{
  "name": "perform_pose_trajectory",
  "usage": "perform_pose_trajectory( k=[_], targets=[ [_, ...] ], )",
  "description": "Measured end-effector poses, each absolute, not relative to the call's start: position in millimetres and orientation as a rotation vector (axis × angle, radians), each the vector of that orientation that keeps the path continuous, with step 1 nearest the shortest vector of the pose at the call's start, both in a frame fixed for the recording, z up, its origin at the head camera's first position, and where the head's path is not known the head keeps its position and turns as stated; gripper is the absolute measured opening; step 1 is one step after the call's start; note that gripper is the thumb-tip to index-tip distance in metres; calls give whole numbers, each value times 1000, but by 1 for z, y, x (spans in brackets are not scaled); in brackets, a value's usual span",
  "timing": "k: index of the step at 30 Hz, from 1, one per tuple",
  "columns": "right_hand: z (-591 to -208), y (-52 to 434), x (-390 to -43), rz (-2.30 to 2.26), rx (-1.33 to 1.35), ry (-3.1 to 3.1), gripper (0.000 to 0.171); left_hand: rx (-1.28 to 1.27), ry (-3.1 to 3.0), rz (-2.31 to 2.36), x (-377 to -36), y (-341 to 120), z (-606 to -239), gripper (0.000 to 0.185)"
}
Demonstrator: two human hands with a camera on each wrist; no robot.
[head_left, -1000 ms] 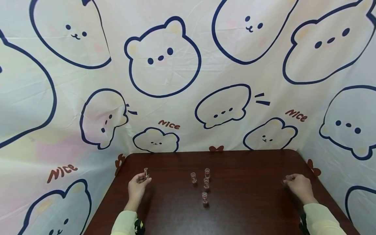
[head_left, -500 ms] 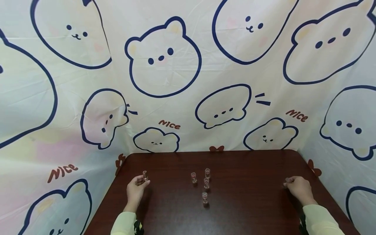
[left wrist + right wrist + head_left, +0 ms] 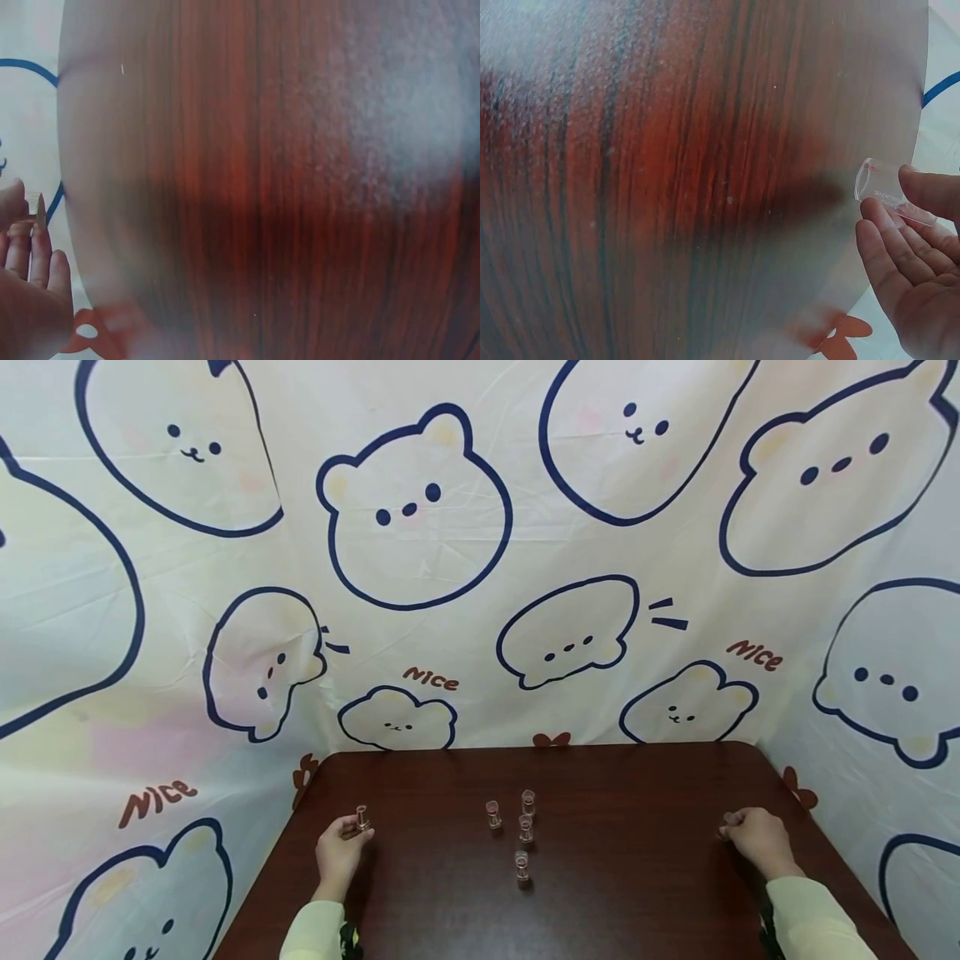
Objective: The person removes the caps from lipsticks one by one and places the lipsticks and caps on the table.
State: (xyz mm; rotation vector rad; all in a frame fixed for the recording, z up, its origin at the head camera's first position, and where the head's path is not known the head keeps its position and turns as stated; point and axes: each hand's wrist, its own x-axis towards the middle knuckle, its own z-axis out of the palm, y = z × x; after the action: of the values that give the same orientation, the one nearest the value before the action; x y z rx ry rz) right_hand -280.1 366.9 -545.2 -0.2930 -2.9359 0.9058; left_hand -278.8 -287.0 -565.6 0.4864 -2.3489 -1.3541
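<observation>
"NICE" printed across a cartoon-bear backdrop

The one readable word is "NICE", in reddish-brown capitals on the cloth backdrop (image 3: 480, 568) behind the table (image 3: 637, 877): once at lower left (image 3: 157, 799), once above a small bear at centre (image 3: 431, 677) and once at right beside another bear (image 3: 754, 653). Faint reddish markings show on the clear tube (image 3: 891, 198) in the right wrist view, too blurred to read. Nothing else carries legible lettering, numbers or brands.

left hand (image 3: 339, 853) pinching small vial (image 3: 362, 817), four vials (image 3: 521, 829) mid-table; right hand (image 3: 756, 841) seemingly curled
</observation>
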Motion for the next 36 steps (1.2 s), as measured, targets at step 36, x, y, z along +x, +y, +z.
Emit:
perform_pose_trajectory(
  k=[36],
  targets=[
    [-547, 365, -283, 883, -319, -2940, 15, 504, -2481, -1152, -268, -304, -584, 21]
  ],
)
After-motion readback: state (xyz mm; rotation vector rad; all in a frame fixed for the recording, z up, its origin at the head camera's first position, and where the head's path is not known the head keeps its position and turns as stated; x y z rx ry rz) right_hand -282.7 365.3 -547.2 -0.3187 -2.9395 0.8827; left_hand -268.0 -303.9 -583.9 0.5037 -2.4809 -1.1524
